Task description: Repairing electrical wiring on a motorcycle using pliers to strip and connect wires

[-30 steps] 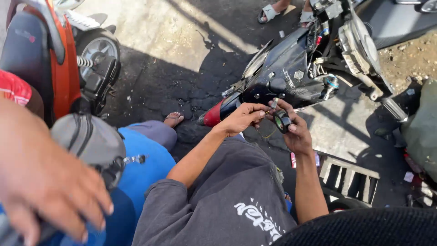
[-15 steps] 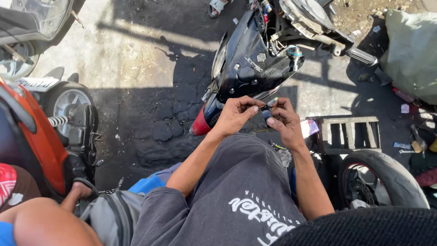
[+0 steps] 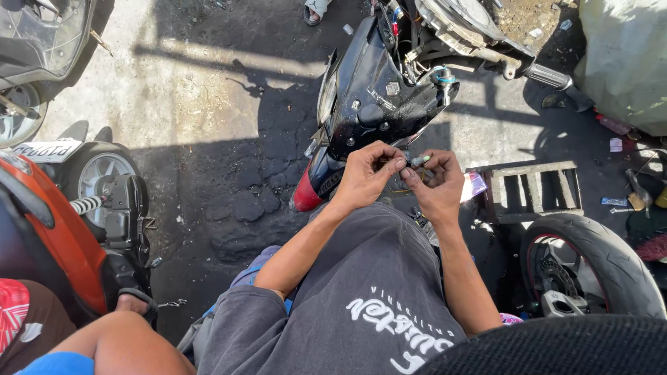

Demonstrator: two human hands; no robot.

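Now the fingers (image 3: pixel 397 167) of left hand (image 3: pixel 368 177) and right hand (image 3: pixel 441 189) pinch a small part (image 3: pixel 421 161); a slip could drop it onto the ground (image 3: pixel 208 139) below the fingers.

Everything's around the motorcycle tail (image 3: pixel 379 104): both hands right below it, wooden crate (image 3: pixel 533 192) to its right, tire (image 3: pixel 590 260) under the crate, scooter wheel (image 3: pixel 104 182) way off left.

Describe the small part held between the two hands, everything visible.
The small part is a short, slim piece, pale green at its outer end and darker toward the fingers; material and detail are too small to tell. It lies roughly level, pinched between the fingertips of the left hand and the right hand, above the lap and in front of the black scooter panel. Nothing else touches it.
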